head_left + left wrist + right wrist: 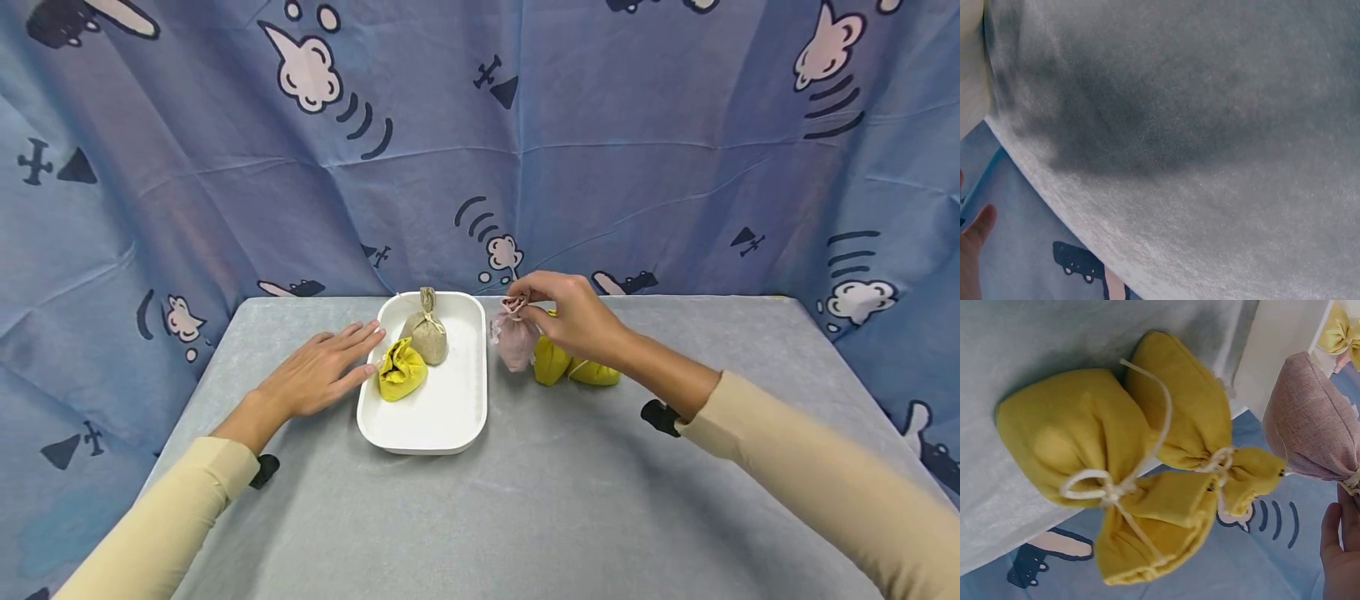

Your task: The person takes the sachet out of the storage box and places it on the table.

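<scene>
I see my right hand (573,317) pinching the tied neck of the pink pouch (515,342), held just right of the white tray (457,417) beside two yellow pouches (1129,456). My left hand (318,375) lies flat with fingers straight, fingertips touching the tray's left rim.

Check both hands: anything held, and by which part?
The right hand pinches the pink pouch by its tied neck. The left hand lies flat on the table beside the white tray, holding nothing.
</scene>
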`<state>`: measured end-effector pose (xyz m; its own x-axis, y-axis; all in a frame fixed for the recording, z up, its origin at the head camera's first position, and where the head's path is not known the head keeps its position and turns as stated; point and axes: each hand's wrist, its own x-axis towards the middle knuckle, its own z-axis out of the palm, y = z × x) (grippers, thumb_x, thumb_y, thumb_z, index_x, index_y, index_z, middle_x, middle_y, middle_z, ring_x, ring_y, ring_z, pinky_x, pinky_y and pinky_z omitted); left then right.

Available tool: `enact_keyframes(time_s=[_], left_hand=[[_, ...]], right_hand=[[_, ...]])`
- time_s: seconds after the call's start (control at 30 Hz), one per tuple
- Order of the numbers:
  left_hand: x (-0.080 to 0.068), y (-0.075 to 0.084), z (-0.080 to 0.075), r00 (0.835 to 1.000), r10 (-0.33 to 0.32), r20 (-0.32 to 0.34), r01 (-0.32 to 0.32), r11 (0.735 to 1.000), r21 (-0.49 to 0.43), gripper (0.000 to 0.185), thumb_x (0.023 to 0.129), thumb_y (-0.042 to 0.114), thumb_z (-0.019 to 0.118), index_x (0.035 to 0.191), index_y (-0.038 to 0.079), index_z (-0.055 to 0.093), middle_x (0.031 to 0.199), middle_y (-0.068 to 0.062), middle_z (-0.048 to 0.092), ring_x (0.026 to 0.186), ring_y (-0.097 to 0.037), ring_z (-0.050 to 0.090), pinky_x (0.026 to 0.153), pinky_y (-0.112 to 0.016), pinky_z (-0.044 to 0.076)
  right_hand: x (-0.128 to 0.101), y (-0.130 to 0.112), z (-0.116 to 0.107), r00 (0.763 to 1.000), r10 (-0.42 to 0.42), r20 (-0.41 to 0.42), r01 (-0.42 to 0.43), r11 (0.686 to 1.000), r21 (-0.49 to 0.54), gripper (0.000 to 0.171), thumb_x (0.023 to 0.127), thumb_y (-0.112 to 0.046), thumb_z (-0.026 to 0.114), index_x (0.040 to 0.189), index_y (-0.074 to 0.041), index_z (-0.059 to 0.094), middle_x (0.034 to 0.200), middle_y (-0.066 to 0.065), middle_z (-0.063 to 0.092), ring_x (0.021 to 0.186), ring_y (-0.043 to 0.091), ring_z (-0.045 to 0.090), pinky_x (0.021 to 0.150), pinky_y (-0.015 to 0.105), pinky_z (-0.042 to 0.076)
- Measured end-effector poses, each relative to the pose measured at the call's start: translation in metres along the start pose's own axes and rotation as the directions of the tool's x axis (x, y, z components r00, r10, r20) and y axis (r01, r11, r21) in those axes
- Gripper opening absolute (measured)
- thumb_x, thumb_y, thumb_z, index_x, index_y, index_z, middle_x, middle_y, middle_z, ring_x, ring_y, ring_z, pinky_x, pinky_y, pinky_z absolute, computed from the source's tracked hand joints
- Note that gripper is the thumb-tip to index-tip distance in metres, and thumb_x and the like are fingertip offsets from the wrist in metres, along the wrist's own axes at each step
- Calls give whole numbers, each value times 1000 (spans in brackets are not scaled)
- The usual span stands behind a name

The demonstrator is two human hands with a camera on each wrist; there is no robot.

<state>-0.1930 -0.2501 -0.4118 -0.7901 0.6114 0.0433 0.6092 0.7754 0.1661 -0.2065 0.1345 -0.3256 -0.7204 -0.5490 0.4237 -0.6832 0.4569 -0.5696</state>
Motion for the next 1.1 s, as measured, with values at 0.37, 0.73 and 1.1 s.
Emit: enact_keyframes(time_s=[0.37,0.73,1.1], left_hand=[[0,0,0,1000,-4,1,4,1000,-9,59,106,46,39,157,16,33,162,-7,28,147,-31,29,111,-57,32],[0,-1,1,1000,-1,0,1,1000,-11,59,106,46,38,157,15,33,162,-7,27,147,-32,29,110,-57,32],[-1,-2,1,1000,-10,4,10,1000,-15,59,106,46,39,157,17,32,163,-6,26,147,-30,29,111,-57,32]], right_hand=[[-7,18,15,999,41,33,-41,999,-8,25,85,10,72,108,1,71,105,10,72,99,25,70,87,37,56],[-14,30,28,992,80,97,-80,997,-4,25,86,7,73,109,0,69,106,9,72,101,24,69,90,38,55],[-11,27,25,970,165,178,-167,986,-2,33,87,3,73,119,-1,66,117,11,69,108,25,67,93,41,54]])
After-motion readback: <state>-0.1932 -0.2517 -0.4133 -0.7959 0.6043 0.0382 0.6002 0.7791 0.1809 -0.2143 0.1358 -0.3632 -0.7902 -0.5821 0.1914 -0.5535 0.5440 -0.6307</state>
